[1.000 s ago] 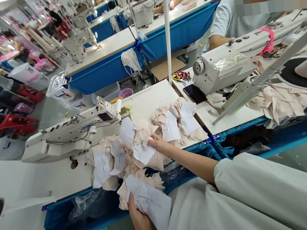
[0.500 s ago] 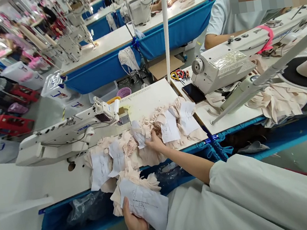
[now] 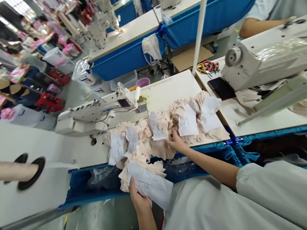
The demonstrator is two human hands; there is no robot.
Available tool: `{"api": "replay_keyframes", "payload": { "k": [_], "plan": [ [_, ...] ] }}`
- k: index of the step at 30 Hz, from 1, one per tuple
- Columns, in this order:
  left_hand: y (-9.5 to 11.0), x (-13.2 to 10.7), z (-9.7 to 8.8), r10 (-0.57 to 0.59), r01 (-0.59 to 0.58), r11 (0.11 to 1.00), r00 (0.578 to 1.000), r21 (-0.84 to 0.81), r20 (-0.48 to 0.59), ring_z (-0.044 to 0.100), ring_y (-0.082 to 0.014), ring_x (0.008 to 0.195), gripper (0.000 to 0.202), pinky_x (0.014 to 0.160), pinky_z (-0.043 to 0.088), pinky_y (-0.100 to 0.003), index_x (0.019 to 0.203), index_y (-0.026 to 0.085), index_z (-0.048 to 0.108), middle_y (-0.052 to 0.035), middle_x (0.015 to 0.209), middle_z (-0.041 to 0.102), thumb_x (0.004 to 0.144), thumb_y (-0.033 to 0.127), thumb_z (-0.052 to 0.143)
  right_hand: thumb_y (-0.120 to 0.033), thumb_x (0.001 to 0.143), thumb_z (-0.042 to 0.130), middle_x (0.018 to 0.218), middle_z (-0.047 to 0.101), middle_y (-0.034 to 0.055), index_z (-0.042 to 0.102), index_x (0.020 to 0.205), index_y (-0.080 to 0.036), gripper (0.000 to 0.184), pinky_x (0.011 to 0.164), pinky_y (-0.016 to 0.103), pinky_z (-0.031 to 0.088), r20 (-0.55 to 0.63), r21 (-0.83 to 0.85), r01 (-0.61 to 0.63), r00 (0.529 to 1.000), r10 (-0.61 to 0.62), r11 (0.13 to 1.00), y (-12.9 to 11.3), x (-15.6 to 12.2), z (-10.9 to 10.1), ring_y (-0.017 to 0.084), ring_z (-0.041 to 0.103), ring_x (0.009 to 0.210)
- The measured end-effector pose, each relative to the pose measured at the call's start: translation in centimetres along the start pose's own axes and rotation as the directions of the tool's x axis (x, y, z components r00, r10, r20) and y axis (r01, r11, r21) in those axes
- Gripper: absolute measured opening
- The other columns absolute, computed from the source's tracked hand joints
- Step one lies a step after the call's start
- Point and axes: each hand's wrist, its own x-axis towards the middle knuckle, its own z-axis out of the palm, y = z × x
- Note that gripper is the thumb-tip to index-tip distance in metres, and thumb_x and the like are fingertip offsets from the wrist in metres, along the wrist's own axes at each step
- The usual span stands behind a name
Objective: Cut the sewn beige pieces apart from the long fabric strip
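My left hand (image 3: 140, 199) is closed on a bundle of beige fabric pieces (image 3: 125, 179) with a printed white paper sheet (image 3: 148, 183) on top, held in front of the table edge. The thumb lies on the paper; the other fingers are mostly hidden beneath. My right hand (image 3: 176, 142) has its fingers closed at the right edge of another beige fabric bundle (image 3: 162, 149) on the sewing table; the fingertips are partly hidden in the cloth. A white paper sheet (image 3: 156, 126) lies on that bundle. Similar labelled bundles sit on both sides.
A white sewing machine (image 3: 96, 113) stands behind the bundles. Right of the table are another machine (image 3: 275, 53), a dark phone (image 3: 221, 88) and scissors (image 3: 202, 67). A co-worker's arm (image 3: 260, 25) is behind it. Blue cloth troughs (image 3: 80, 185) hang below the table edge.
The view has swung left, so the table sits further right. My right hand has shifted slightly off the middle bundle's paper, which now lies flatter. My left hand keeps its bundle.
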Motion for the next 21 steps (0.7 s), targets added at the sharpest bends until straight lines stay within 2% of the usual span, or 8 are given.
{"api": "replay_keyframes", "payload": {
  "k": [3,5,7,9,13,16,18,21],
  "plan": [
    [0.2,0.0,-0.4,0.05,-0.051,0.997,0.999,-0.061,-0.019,0.056,-0.0237,0.132,0.036,0.111,0.047,-0.035,0.128,0.022,0.064,-0.0079,0.124,0.071,0.093,0.029,0.057,-0.038,0.072,0.064,0.119,0.063,0.0159,0.039,0.14,-0.016,0.076,0.085,0.04,0.054,0.119,-0.04,-0.03,0.992,0.034,0.999,1.9,-3.2,-0.7,0.03,0.066,0.101],
    [0.2,-0.3,-0.8,0.076,-0.078,0.993,0.997,-0.093,-0.028,0.062,-0.0236,0.126,0.036,0.106,0.051,-0.035,0.128,0.022,0.063,-0.008,0.12,0.072,0.092,0.029,0.058,-0.038,0.073,0.06,0.097,0.068,0.0097,0.045,0.13,-0.016,0.062,0.067,0.035,0.054,0.221,-0.078,-0.045,0.973,0.061,0.996,3.1,-5.1,-1.2,0.026,0.067,0.077],
    [0.1,-0.9,-1.2,0.076,-0.078,0.991,0.997,-0.11,-0.022,0.066,-0.0251,0.119,0.036,0.098,0.056,-0.034,0.127,0.022,0.064,-0.0096,0.118,0.073,0.091,0.03,0.06,-0.04,0.075,0.055,0.084,0.067,0.0048,0.05,0.117,-0.019,0.047,0.058,0.03,0.05,0.328,-0.11,-0.045,0.941,0.079,0.993,4.0,-6.8,-1.6,0.022,0.066,0.067],
    [0.0,-1.9,-1.6,0.062,-0.066,0.99,0.997,-0.125,-0.035,0.068,-0.0267,0.113,0.036,0.09,0.059,-0.033,0.124,0.021,0.065,-0.011,0.116,0.073,0.09,0.03,0.063,-0.042,0.076,0.051,0.084,0.068,0.0045,0.051,0.109,-0.02,0.039,0.054,0.027,0.047,0.423,-0.13,-0.032,0.902,0.085,0.991,4.5,-8.1,-2.0,0.021,0.066,0.068],
    [-0.7,-3.9,-2.2,0.054,-0.075,0.981,0.991,-0.178,-0.123,0.072,-0.0252,0.1,0.031,0.079,0.059,-0.03,0.115,0.02,0.067,-0.0093,0.107,0.075,0.085,0.027,0.068,-0.049,0.077,0.048,0.088,0.07,0.0071,0.053,0.112,-0.018,0.047,0.053,0.029,0.047,0.56,-0.14,-0.009,0.824,0.087,0.99,4.8,-10.2,-2.5,0.022,0.067,0.071],
    [-1.3,-4.9,-3.0,0.05,-0.077,0.979,0.988,-0.187,-0.145,0.073,-0.0251,0.093,0.034,0.075,0.058,-0.029,0.113,0.019,0.067,-0.0087,0.102,0.075,0.081,0.03,0.072,-0.051,0.076,0.049,0.084,0.07,0.0079,0.056,0.108,-0.017,0.048,0.052,0.031,0.048,0.617,-0.153,-0.011,0.78,0.104,0.988,5.2,-11.1,-2.9,0.024,0.067,0.067],
    [-1.7,-5.3,-3.8,0.042,-0.075,0.979,0.984,-0.187,-0.174,0.072,-0.0265,0.095,0.038,0.077,0.058,-0.031,0.115,0.019,0.067,-0.0085,0.102,0.075,0.08,0.032,0.073,-0.049,0.075,0.05,0.082,0.07,0.0085,0.057,0.104,-0.017,0.044,0.051,0.031,0.049,0.633,-0.168,-0.008,0.766,0.114,0.986,5.4,-11.3,-3.1,0.024,0.067,0.064],
    [-1.9,-5.8,-5.5,0.034,-0.086,0.975,0.969,-0.206,-0.243,0.068,-0.0292,0.109,0.04,0.084,0.058,-0.033,0.121,0.022,0.064,-0.0091,0.11,0.073,0.083,0.032,0.07,-0.045,0.075,0.051,0.079,0.07,0.0076,0.059,0.099,-0.019,0.035,0.052,0.031,0.05,0.642,-0.191,0.019,0.759,0.11,0.981,5.4,-11.4,-3.0,0.023,0.067,0.062]
  ]
}}
